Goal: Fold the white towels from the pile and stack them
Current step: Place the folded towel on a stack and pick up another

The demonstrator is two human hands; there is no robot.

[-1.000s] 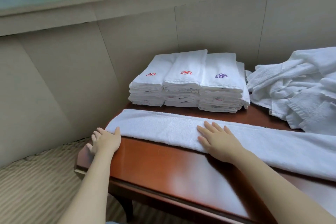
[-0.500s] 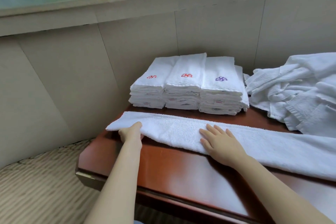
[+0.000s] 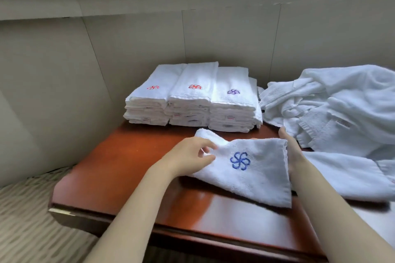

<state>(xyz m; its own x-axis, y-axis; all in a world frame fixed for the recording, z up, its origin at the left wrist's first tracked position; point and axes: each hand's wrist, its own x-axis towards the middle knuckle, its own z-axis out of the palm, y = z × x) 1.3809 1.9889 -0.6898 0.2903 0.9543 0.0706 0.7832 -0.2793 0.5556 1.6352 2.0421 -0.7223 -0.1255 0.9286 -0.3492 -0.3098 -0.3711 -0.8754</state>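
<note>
folded stacks point(image 3: 192, 96) and loose pile point(image 3: 333, 104) behind towel point(image 3: 252, 168).

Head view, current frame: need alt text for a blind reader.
A person's left hand pinches the lifted end of a white towel with a blue embroidered logo while the right hand stands straight-fingered at its right edge. Behind on the wooden table sit three stacks of folded towels and a pile of unfolded ones.
</note>
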